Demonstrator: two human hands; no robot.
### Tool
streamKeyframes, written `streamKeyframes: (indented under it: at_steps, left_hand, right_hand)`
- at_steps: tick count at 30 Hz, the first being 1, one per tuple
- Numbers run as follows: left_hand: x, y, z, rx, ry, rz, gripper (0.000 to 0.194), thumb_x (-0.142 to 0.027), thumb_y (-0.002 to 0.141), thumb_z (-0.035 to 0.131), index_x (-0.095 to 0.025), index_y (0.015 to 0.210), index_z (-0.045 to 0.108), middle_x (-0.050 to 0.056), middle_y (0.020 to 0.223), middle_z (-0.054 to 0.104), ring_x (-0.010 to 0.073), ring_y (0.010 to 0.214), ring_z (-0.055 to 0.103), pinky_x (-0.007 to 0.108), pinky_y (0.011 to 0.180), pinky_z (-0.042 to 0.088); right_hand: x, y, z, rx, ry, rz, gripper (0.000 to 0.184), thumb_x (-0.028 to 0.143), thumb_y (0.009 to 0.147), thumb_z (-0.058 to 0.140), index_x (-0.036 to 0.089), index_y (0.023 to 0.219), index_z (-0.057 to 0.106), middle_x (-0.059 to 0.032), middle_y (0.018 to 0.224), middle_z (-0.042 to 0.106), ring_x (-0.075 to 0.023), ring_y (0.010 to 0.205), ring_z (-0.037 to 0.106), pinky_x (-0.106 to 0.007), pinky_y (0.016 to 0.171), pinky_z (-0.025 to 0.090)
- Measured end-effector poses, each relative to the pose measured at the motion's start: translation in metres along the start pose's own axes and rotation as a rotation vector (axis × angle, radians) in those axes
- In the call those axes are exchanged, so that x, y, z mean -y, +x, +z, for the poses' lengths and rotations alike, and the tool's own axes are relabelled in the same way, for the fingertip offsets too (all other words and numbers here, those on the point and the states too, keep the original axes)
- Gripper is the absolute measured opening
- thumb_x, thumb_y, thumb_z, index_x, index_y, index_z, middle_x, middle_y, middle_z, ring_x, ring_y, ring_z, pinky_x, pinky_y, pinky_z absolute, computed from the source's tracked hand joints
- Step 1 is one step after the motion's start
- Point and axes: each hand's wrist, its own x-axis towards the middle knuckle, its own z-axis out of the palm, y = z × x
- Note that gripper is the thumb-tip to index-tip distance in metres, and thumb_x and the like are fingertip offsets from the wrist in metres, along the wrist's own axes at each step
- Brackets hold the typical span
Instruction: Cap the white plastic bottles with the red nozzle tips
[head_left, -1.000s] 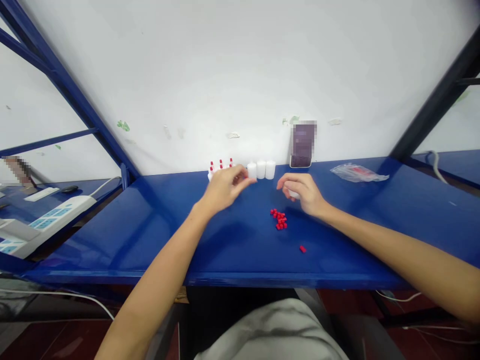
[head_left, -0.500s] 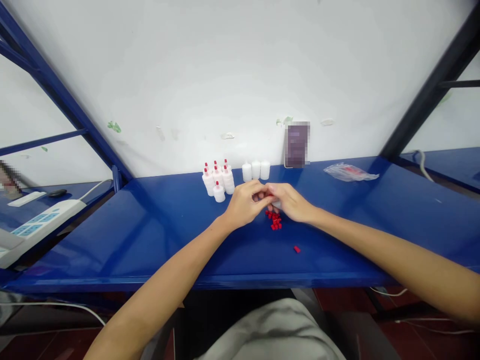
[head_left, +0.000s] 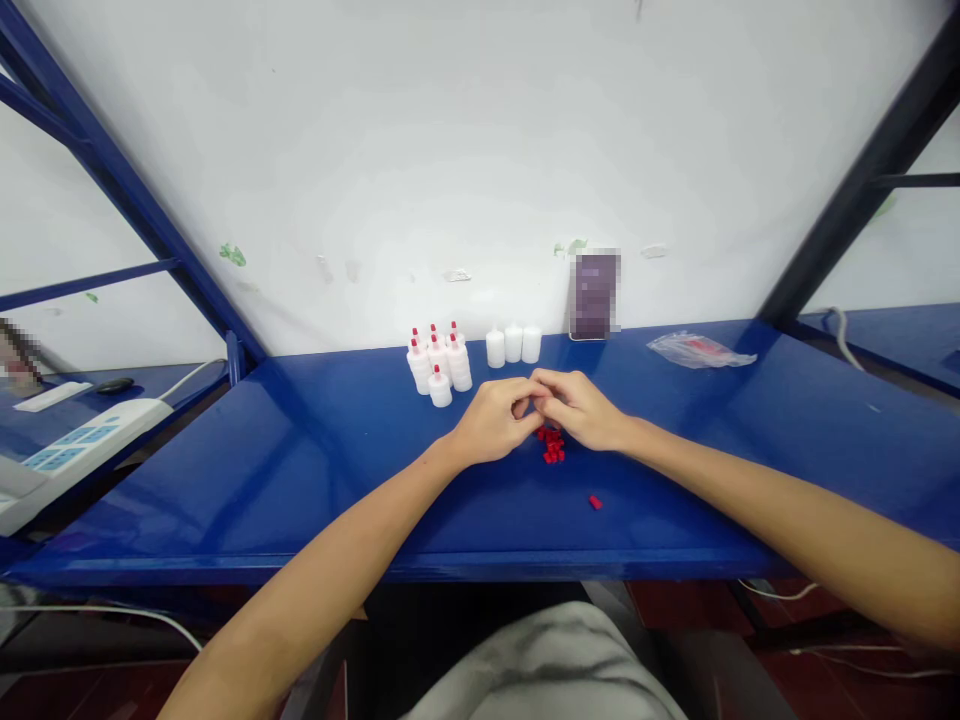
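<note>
My left hand [head_left: 495,425] and my right hand [head_left: 581,410] meet fingertip to fingertip over the middle of the blue table [head_left: 300,480]. Both are closed around something small that the fingers mostly hide; earlier frames show a small white bottle under the right hand. A pile of red caps [head_left: 553,448] lies just below the hands, and one stray red cap [head_left: 595,502] lies nearer to me. Behind the left hand stands a cluster of white bottles with red caps [head_left: 437,365]. To its right are three white bottles without caps [head_left: 513,344].
A blurred upright card or phone [head_left: 594,297] leans on the white wall. A crumpled plastic bag [head_left: 697,349] lies at the back right. A power strip [head_left: 75,450] sits on the neighbouring bench at the left. Blue frame struts slant up on both sides.
My left hand has come back from the capped bottles to the centre. My right hand has moved left with the white bottle, and the two hands now touch above the red caps.
</note>
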Motion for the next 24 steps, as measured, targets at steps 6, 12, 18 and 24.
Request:
streamKeyframes:
  at_steps: [6,12,18,24]
  left_hand:
    - [0.013,0.003,-0.031,-0.323,0.112,-0.108,0.028,-0.037,0.095,0.044,-0.018,0.076,0.051,-0.003,0.062,0.047,0.0103,0.057,0.043,0.024,0.057,0.035]
    - [0.038,-0.003,-0.096,-0.354,0.605,-0.186,0.038,-0.037,0.089,0.048,-0.019,0.057,0.038,-0.002,0.054,0.044,0.0108,0.052,0.039,0.027,0.057,0.029]
    - [0.047,-0.008,-0.106,-0.172,0.732,-0.31,0.038,-0.042,0.088,0.048,-0.018,0.058,0.05,0.002,0.056,0.055,0.0141,0.053,0.046,0.028,0.056,0.027]
    - [0.051,-0.007,-0.103,-0.212,0.744,-0.342,0.041,-0.058,0.083,0.056,-0.018,0.073,0.064,0.002,0.06,0.06,0.0168,0.056,0.054,0.026,0.055,0.03]
  right_hand:
    - [-0.006,-0.001,-0.008,-0.041,-0.072,0.067,0.032,0.045,0.098,0.038,0.019,0.099,0.057,0.0047,0.057,0.052,-0.0136,0.053,0.049,-0.027,0.058,0.036]
    - [-0.013,0.001,-0.011,-0.003,-0.307,0.108,0.037,0.04,0.097,0.039,0.018,0.074,0.058,0.0014,0.062,0.055,-0.0138,0.058,0.049,-0.028,0.059,0.031]
    - [-0.014,0.003,-0.01,-0.002,-0.36,0.071,0.038,0.038,0.097,0.039,0.018,0.07,0.058,-0.0014,0.068,0.059,-0.0153,0.063,0.05,-0.03,0.062,0.031]
    - [-0.015,0.002,-0.011,-0.011,-0.402,0.053,0.04,0.038,0.097,0.038,0.018,0.067,0.056,-0.0034,0.071,0.057,-0.0162,0.067,0.051,-0.03,0.066,0.033]
